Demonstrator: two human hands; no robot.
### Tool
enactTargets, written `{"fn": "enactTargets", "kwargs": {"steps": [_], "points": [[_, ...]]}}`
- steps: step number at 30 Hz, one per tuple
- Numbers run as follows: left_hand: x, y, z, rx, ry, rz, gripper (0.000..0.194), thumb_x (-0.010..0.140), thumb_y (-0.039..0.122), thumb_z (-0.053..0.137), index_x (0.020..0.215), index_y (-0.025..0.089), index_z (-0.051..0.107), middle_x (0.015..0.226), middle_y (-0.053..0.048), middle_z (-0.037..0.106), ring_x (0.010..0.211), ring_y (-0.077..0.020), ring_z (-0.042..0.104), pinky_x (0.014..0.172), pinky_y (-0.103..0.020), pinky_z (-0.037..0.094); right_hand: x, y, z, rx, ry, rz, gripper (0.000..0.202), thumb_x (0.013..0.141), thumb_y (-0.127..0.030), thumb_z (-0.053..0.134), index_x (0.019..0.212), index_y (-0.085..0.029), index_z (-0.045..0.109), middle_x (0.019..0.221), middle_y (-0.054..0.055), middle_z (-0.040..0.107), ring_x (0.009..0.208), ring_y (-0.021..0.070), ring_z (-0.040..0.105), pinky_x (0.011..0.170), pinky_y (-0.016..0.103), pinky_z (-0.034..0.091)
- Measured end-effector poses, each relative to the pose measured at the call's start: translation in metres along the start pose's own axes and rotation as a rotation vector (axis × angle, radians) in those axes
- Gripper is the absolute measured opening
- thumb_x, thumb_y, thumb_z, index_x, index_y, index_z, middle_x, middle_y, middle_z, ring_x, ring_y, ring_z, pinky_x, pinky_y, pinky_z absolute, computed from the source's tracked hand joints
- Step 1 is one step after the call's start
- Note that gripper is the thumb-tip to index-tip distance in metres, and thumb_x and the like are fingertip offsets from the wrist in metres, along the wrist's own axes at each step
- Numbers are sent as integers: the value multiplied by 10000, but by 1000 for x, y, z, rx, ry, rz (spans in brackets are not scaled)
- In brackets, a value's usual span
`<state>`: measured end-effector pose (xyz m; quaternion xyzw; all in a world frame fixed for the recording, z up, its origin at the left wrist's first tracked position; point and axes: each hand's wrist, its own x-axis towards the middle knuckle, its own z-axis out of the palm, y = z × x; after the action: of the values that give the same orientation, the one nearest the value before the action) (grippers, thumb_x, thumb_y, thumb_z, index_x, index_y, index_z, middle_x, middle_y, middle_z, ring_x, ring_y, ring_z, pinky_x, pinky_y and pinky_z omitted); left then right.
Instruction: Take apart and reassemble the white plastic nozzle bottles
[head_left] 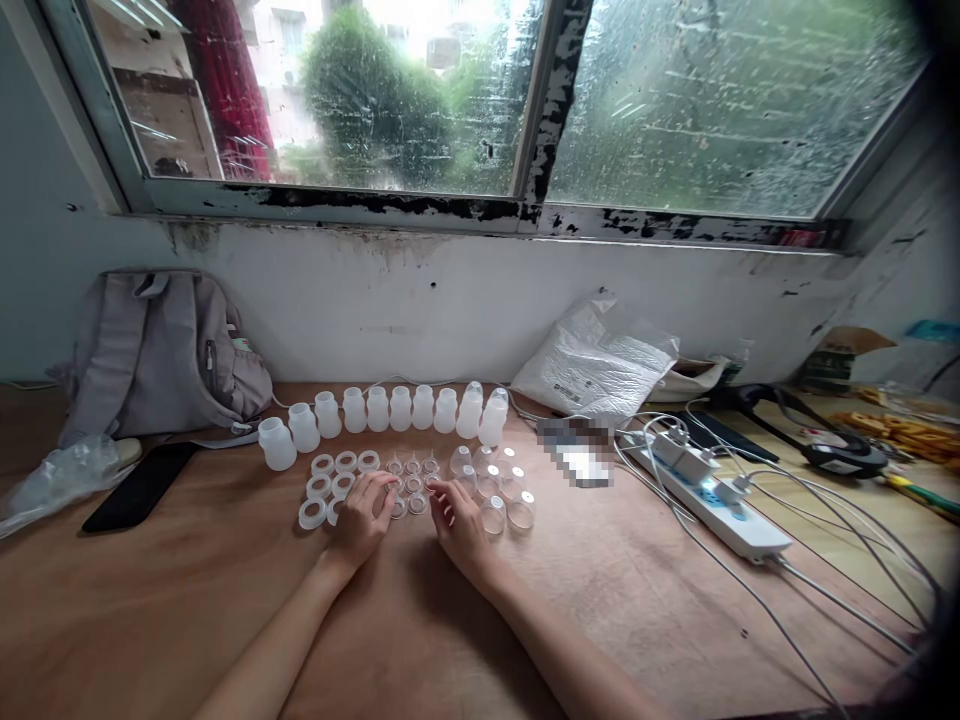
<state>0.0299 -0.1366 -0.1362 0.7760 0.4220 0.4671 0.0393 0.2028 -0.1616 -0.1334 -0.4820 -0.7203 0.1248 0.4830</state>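
Note:
My left hand [361, 520] rests over the right side of a group of white screw rings [322, 464], partly hiding them. Its loosely bent fingers reach the left edge of several clear silicone bottle nipples [412, 467] laid in rows. At the right edge of those nipples is my right hand [459, 525], fingers half curled and apart, with the fingertips beside or touching the outer ones. Neither hand has a piece lifted in it. Clear dome caps [492, 514] stand just right of my right hand. Behind is a curved row of frosted baby bottles [377, 409]; two at the right end wear domed tops.
A grey backpack [161, 350], black phone [140, 487] and crumpled plastic bag [64, 482] lie left. Right are a silver pouch [592, 365], a blurred patch [577, 452], a white power strip [720, 510] with trailing cables, and a black strapped device [832, 455]. A window is ahead.

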Motion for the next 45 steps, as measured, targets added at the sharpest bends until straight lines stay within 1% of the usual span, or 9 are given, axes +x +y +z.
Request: {"fn": "enactTargets", "kwargs": {"steps": [7,13,19,25,29,32,36,40,45], "points": [[-1,0,-4,-10,75,-79,205,809,172,407,961,207,539,972,-46,559,964,-186,534,854,-350,443,113,13,-62,-398,270,-75,221,817,-185,372,951,-169,547,897,95,593,880,216,507,794,352,385],[-3,5,-6,-32,30,-19,212,815,145,396,972,200,527,982,-55,539,984,-184,517,872,-356,430,163,53,-72,-799,19,-30,269,788,-203,446,1040,-144,518,1051,134,582,1091,289,390,932,481,191],[-4,7,-9,-39,26,21,223,809,116,399,974,195,526,983,-57,531,970,-177,516,862,-350,431,151,52,-69,-831,-63,-43,227,760,-255,512,955,-141,531,882,104,620,941,246,484,940,450,196],[-6,15,-13,-36,5,57,265,799,141,426,1048,210,488,1027,-70,527,1011,-202,504,878,-381,427,130,-6,-93,-566,314,-156,316,779,-382,505,1009,-166,526,891,87,587,854,230,492,797,365,349],[-9,24,-11,-98,26,53,483,767,246,531,1204,204,331,1174,-120,446,1130,-242,426,928,-422,393,89,-34,-87,-218,235,-78,276,783,-422,495,906,-179,539,747,43,565,622,157,494,582,275,400],[-11,29,-7,-125,5,47,598,730,309,586,1235,202,284,1218,-141,413,1148,-267,409,922,-441,394,55,-34,-65,21,90,87,239,795,-419,476,865,-194,519,659,14,551,553,141,493,495,247,379],[-13,30,-7,-167,-96,43,491,734,274,573,1171,220,358,1087,-91,523,997,-216,530,826,-354,470,27,-22,-44,129,20,215,189,822,-396,405,831,-217,461,556,-28,495,469,133,457,445,243,335],[-12,36,-10,-252,-224,40,493,695,265,591,1141,220,385,1018,-77,569,865,-193,583,725,-301,507,23,-17,-47,65,16,211,216,812,-374,422,677,-207,443,536,-25,479,475,124,443,463,242,311],[-11,47,-3,-310,-227,1,488,646,257,605,1092,211,412,902,-68,603,772,-196,603,640,-295,517,27,-11,-59,33,101,227,295,796,-350,428,547,-199,381,472,-41,388,440,97,360,431,229,256]]}}
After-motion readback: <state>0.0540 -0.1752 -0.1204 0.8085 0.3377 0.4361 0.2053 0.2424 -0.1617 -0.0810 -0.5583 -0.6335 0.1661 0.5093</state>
